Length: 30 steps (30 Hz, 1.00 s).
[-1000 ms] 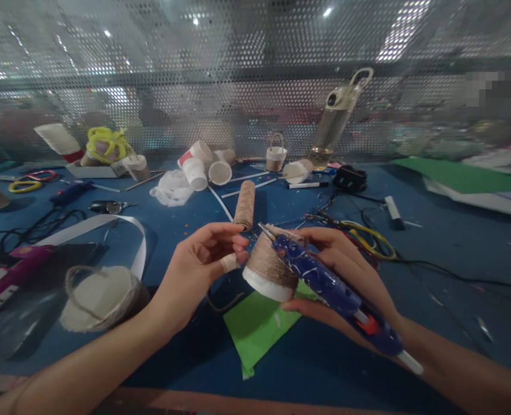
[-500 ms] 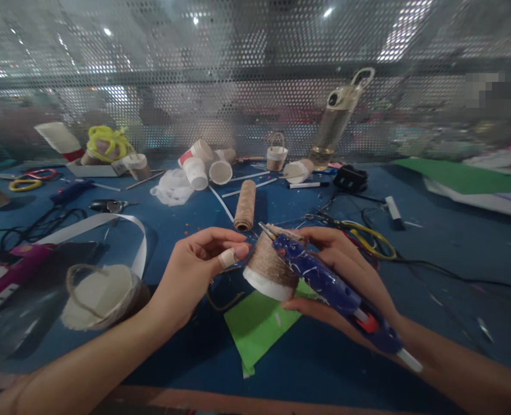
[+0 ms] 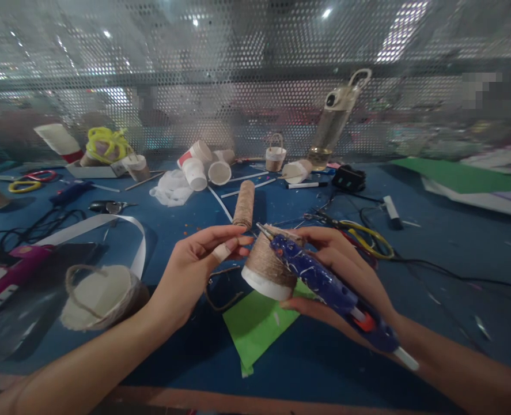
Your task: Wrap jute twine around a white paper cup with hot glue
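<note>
My right hand (image 3: 337, 265) holds a paper cup wrapped in brown twine (image 3: 269, 262), tilted with its white rim down. The same hand has a dark blue glue gun (image 3: 324, 282) lying across it, its metal tip by the cup's upper end. Just left of the cup, my left hand (image 3: 203, 259), with a bandage on the thumb, is pinched; a bit of twine seems to be between its fingertips. A roll of twine (image 3: 244, 203) lies behind my left fingertips. Under the cup is a green sheet (image 3: 257, 323).
A small basket (image 3: 99, 294) and a magenta glue gun (image 3: 13, 274) are at the left. Cups (image 3: 195, 173), a white ribbon (image 3: 140, 248) and a bottle (image 3: 330, 127) lie or stand farther back. Yellow-handled scissors (image 3: 370, 237) and cables are at the right.
My left thumb and fingers have shifted slightly left and closed together at the cup's side. The cup and blue glue gun have barely moved.
</note>
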{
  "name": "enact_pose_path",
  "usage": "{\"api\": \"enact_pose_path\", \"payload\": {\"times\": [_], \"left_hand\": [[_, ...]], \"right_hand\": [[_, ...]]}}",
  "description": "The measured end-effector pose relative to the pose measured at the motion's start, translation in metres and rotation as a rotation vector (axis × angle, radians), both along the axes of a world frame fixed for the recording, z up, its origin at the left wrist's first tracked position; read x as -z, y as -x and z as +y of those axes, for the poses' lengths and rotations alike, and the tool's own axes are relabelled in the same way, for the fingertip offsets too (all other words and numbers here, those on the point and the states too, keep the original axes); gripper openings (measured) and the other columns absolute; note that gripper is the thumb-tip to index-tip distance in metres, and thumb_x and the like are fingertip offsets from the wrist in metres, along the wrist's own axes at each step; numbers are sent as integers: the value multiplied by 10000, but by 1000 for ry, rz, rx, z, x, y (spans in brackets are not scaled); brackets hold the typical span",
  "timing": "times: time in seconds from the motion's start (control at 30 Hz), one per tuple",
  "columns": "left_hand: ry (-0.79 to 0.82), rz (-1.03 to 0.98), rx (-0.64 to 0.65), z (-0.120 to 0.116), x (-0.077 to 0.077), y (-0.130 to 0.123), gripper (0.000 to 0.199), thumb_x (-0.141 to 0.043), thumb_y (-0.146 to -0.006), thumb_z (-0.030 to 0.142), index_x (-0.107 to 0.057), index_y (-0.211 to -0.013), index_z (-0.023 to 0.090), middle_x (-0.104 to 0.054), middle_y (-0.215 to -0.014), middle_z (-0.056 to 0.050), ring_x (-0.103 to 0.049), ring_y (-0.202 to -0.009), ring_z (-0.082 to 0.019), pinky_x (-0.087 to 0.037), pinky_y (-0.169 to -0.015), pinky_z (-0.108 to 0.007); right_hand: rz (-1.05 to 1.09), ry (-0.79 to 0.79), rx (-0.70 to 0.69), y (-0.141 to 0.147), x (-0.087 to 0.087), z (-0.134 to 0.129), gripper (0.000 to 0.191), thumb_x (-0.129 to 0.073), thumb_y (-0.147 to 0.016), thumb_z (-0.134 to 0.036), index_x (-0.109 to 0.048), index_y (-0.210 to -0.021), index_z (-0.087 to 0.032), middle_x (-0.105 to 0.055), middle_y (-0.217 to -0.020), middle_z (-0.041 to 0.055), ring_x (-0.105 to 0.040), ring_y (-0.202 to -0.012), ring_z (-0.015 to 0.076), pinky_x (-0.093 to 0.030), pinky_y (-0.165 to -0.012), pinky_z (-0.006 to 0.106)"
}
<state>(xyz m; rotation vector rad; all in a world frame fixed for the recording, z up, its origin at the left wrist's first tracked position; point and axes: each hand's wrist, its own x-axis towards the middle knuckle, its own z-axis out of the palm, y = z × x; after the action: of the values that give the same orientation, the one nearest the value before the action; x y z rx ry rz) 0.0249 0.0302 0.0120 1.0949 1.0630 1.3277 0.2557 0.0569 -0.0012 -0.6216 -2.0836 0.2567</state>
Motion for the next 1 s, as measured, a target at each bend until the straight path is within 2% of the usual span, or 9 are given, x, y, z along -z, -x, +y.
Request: {"api": "enact_pose_path", "payload": {"times": [0.1,0.23,0.4,0.47,0.63,0.73,0.83,0.9,1.0], "left_hand": [[8,21,4,0,0,1,181,-721,-864,310,-757,-1036,266,-799,-959,21,-708,-846,-101,-543,-821,-196],[39,47,11,0,0,2,201,-758,-829,298,-746,-1026,262,-797,-944,8,-702,-885,-113,-526,-824,-203],[40,104,-15,0,-2,1,171,-818,-759,266,-725,-892,211,-732,-838,23,-639,-796,-91,-483,-749,-187],[51,114,25,0,-2,0,174,-802,-777,294,-706,-893,206,-704,-834,25,-616,-792,-91,-467,-738,-192],[85,90,200,0,-2,-3,228,-756,-819,356,-643,-957,215,-674,-908,18,-606,-889,-116,-458,-802,-221],[97,99,242,-2,-3,-4,326,-783,-782,379,-602,-1000,217,-660,-937,0,-605,-927,-154,-465,-807,-257],[120,99,294,-4,-3,-6,412,-796,-763,369,-595,-1087,213,-669,-1061,-50,-616,-1001,-212,-472,-850,-318],[125,65,313,-5,-2,-6,399,-777,-782,357,-605,-1111,213,-671,-1147,-73,-618,-1042,-230,-466,-885,-339],[157,-38,302,-5,-1,-6,334,-726,-828,367,-619,-1103,211,-683,-1167,-81,-633,-1050,-236,-458,-901,-347]], "right_hand": [[-7,4,18,-1,1,0,297,-766,-803,-416,-521,-856,-257,-600,-1206,78,-619,-1120,269,-553,-895,422],[4,18,-13,-1,0,-1,324,-799,-779,-356,-515,-894,-250,-585,-1220,92,-634,-1106,263,-578,-867,409],[-14,37,-66,-1,-2,-1,329,-810,-773,-331,-549,-957,-249,-577,-1257,99,-626,-1159,267,-573,-913,414],[-23,57,-70,-1,-2,-2,341,-821,-767,-294,-547,-964,-243,-570,-1270,98,-619,-1182,258,-563,-936,394],[-30,98,-92,-1,-1,-4,361,-840,-747,-247,-534,-937,-233,-566,-1278,97,-603,-1219,251,-548,-976,386],[-5,134,-110,1,0,-6,334,-826,-765,-261,-541,-936,-234,-573,-1284,90,-602,-1225,252,-537,-1009,407],[-26,161,-111,2,0,-6,342,-822,-767,-237,-549,-973,-253,-556,-1332,81,-582,-1257,262,-517,-1047,420],[-19,128,-123,1,-1,-5,384,-835,-749,-257,-554,-1012,-261,-533,-1361,79,-564,-1279,273,-502,-1072,428],[29,54,-115,-1,-2,-3,408,-839,-737,-322,-556,-1025,-263,-516,-1360,74,-561,-1281,285,-494,-1083,472]]}}
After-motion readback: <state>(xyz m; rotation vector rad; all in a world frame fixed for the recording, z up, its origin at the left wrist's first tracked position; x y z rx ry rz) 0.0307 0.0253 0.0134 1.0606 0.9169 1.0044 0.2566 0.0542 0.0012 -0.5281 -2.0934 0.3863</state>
